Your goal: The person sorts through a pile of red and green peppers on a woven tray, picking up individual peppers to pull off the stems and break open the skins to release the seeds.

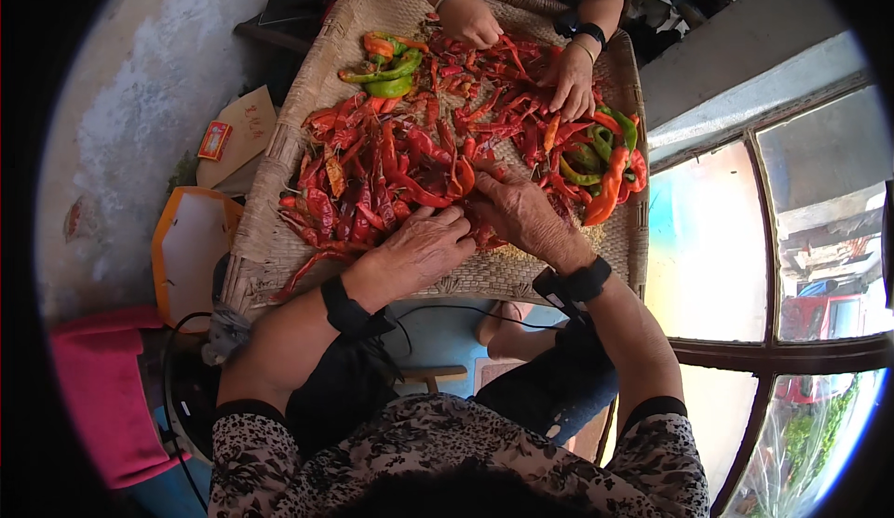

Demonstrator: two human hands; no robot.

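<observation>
Head view: red chillies (389,162), long axes crisscrossing

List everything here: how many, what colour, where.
woven tray: one, tan, centre
red peppers: many, red, across tray
green peppers: several, green, tray's left and right
orange peppers: several, orange, among green ones
cardboard sheet: one, brown, left
small box: one, red and yellow, on cardboard sheet
orange-rimmed container: one, white inside, left
cloth: one, pink, lower left
window: one, brown-framed, right
co-worker's hands: two, black-banded, tray's far side
left hand: one, black-banded, on red peppers
right hand: one, black-banded, on red peppers
</observation>
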